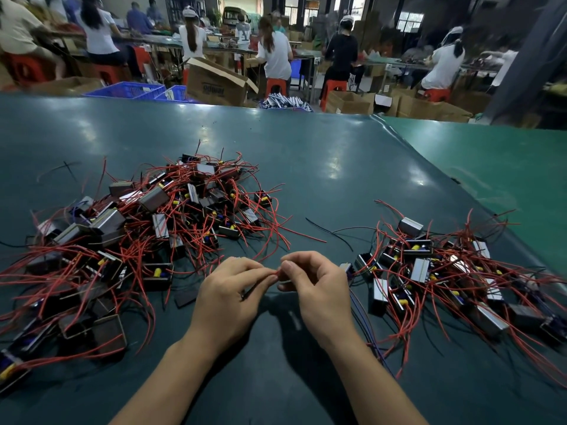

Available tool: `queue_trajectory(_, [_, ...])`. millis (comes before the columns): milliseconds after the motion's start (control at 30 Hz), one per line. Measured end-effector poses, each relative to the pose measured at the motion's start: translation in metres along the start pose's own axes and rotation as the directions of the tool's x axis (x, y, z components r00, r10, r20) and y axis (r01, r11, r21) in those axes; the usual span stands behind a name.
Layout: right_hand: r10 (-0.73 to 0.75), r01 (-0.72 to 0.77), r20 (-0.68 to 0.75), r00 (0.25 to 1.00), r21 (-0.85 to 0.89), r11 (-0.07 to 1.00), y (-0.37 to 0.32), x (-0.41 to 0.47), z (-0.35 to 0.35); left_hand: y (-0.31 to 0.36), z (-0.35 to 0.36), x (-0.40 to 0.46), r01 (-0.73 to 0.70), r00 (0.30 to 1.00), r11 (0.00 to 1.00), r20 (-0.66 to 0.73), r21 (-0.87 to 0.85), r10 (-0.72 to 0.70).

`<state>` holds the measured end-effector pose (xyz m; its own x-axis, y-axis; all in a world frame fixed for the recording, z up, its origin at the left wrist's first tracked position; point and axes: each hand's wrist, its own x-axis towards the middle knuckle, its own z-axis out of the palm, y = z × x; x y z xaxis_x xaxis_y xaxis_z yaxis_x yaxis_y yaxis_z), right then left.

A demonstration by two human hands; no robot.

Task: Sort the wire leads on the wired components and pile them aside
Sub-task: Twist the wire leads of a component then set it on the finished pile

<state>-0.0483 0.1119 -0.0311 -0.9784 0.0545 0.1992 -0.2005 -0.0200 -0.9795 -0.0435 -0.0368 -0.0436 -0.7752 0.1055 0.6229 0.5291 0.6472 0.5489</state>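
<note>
Both hands, left (228, 291) and right (319, 286), are being pinched onto thin red wire leads (275, 273) above the dark green surface (306, 167); leads should be separated gently before piling rightward.

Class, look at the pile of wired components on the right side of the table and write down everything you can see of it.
The right pile is a loose, tangled heap of small box-shaped components with dark bodies and shiny metal-looking faces, some showing yellow and blue parts. Thin red wire leads stick out in all directions, with a few black ones. It lies on the dark green table, near that table's right edge, and is smaller than the left pile. Its nearest pieces lie just beside the right hand; whether they touch cannot be told.
</note>
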Motion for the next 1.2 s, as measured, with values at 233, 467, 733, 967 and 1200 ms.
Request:
queue_trajectory(233, [0.065, -0.070, 0.075, 0.995, 0.067, 0.995, -0.001, 0.003, -0.003, -0.002, 0.001, 0.000, 0.024, 1.000, 1.000, -0.019, -0.003, -0.024])
queue_trajectory(467, [0.055, -0.056, 0.010, 0.998, 0.030, 0.998, -0.003, 0.001, 0.000, -0.001, 0.003, 0.000, 0.011, 1.000, 0.999, -0.028, -0.052, -0.012])
queue_trajectory(733, [-0.064, 0.069, 0.065, 0.996, -0.087, 0.994, -0.003, 0.002, -0.004, 0.002, 0.000, 0.000, -0.043, 0.997, 0.999, -0.065, -0.028, 0.041])
queue_trajectory(967, [-0.090, 0.105, 0.106, 0.990, -0.151, 0.983, 0.000, 0.000, -0.010, 0.002, 0.002, -0.001, -0.129, 0.990, 0.991, -0.052, 0.041, 0.131])
queue_trajectory(1200, [-0.103, 0.107, 0.037, 0.994, -0.163, 0.981, 0.002, 0.001, -0.010, 0.000, 0.006, 0.002, -0.100, 0.994, 0.995, -0.039, 0.029, 0.101])
